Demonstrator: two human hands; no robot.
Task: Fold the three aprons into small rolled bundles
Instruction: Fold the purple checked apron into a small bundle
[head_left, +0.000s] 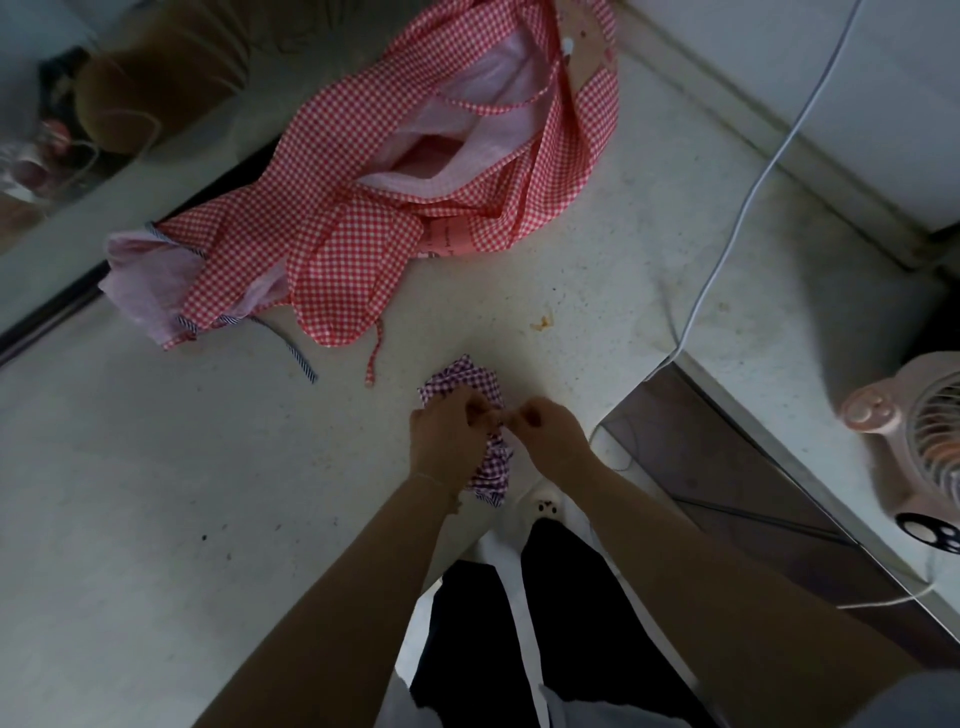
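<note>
A small purple-and-white checked apron bundle (470, 382) sits at the near edge of the pale counter (156, 467). My left hand (447, 436) grips the bundle from the left, fingers curled over it. My right hand (550, 434) pinches something thin at the bundle's middle, likely its tie; the strap itself is too small to make out. Farther back lies a heap of red-and-white checked apron cloth (363, 208) with pale pink lining, spread loosely. A pink apron with striped trim (150, 275) pokes out at the heap's left end.
A white cable (748, 197) runs across the counter's right side. A pink desk fan (914, 452) stands at the right edge. A small orange crumb (543, 323) lies near the bundle. A brown plush object (156, 67) sits at the back left. Dark trousers show below.
</note>
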